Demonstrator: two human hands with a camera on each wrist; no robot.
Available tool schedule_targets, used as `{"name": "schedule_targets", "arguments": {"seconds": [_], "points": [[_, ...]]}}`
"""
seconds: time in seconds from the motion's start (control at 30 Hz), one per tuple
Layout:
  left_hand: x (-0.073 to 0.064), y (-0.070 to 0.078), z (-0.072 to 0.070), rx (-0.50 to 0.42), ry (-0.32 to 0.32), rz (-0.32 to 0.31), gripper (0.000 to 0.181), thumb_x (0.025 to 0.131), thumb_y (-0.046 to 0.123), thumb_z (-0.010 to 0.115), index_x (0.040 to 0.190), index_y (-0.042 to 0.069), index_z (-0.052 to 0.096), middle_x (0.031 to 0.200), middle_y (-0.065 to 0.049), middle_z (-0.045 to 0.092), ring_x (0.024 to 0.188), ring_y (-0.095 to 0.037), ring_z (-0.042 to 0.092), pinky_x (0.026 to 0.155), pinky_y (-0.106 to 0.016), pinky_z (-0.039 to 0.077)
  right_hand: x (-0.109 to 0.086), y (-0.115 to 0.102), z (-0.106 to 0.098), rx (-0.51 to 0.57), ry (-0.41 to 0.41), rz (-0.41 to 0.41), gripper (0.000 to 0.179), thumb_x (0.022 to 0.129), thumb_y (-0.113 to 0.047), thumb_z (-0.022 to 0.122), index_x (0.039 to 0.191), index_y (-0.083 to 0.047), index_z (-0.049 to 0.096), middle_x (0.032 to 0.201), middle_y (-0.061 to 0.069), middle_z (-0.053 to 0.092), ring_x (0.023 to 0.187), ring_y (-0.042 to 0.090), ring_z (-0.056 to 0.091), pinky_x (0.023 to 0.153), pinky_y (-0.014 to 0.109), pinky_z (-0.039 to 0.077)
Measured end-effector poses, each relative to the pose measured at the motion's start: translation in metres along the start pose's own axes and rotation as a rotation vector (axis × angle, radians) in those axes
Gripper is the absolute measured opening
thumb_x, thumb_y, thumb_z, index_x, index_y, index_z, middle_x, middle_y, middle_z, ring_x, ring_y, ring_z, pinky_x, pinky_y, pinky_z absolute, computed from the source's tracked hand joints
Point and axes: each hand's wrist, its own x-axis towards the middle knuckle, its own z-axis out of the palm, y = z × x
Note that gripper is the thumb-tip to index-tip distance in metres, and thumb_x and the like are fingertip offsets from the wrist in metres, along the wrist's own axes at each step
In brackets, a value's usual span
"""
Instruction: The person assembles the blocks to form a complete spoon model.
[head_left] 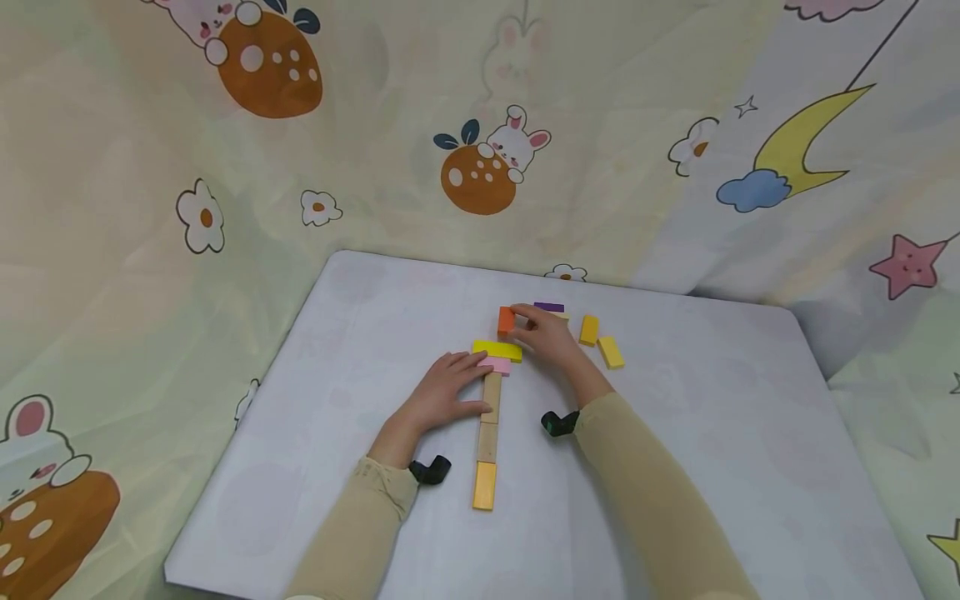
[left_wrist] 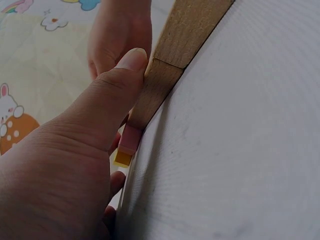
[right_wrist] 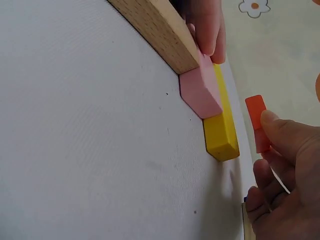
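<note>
My right hand (head_left: 547, 337) pinches an orange block (head_left: 506, 321) between thumb and fingers, at the far end of a line of blocks. In the right wrist view that block stands off the yellow block (right_wrist: 220, 137). My left hand (head_left: 442, 392) rests along the line's left side, fingertips at the pink block (head_left: 497, 366) and thumb against a natural wooden block (head_left: 491, 398). The pink and yellow blocks lie crosswise, side by side. Toward me the line runs on through another wooden block (head_left: 487, 442) to an orange-yellow block (head_left: 484, 486).
Beyond the right hand lies a purple block (head_left: 549, 307) with a pale block partly hidden by the hand. Two yellow blocks (head_left: 589, 330) sit to its right. The white tabletop (head_left: 315, 400) meets a printed cloth (head_left: 390, 167) at the back.
</note>
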Motion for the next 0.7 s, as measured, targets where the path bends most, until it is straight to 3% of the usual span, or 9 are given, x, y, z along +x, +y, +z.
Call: {"name": "schedule_targets", "arguments": {"seconds": [0.2, 0.53, 0.7], "points": [[0.000, 0.003, -0.003, -0.009, -0.009, -0.011, 0.077, 0.085, 0.069, 0.060, 0.151, 0.035, 0.039, 0.162, 0.009, 0.030, 0.148, -0.024, 0.028, 0.124, -0.049, 0.022, 0.011, -0.007, 0.006, -0.006, -0.036, -0.010, 0.056, 0.092, -0.042, 0.068, 0.145, -0.031, 0.051, 0.145, -0.003, 0.054, 0.110, 0.025, 0.053, 0.097, 0.041, 0.053], [0.000, 0.003, -0.004, -0.010, -0.035, -0.016, 0.077, 0.086, 0.070, 0.058, 0.153, 0.038, 0.035, 0.163, 0.010, 0.028, 0.150, -0.023, 0.025, 0.125, -0.047, 0.018, 0.015, -0.020, 0.022, 0.019, -0.086, 0.063, 0.053, 0.092, -0.045, 0.067, 0.142, -0.036, 0.052, 0.144, 0.000, 0.054, 0.116, 0.028, 0.055, 0.100, 0.045, 0.053], [0.001, 0.002, -0.004, -0.005, -0.032, -0.006, 0.077, 0.087, 0.069, 0.057, 0.153, 0.037, 0.035, 0.163, 0.010, 0.028, 0.150, -0.022, 0.025, 0.126, -0.046, 0.016, 0.017, -0.024, 0.025, 0.022, -0.094, 0.059, 0.052, 0.091, -0.046, 0.067, 0.141, -0.036, 0.054, 0.149, -0.001, 0.051, 0.124, 0.029, 0.054, 0.107, 0.050, 0.047]]}}
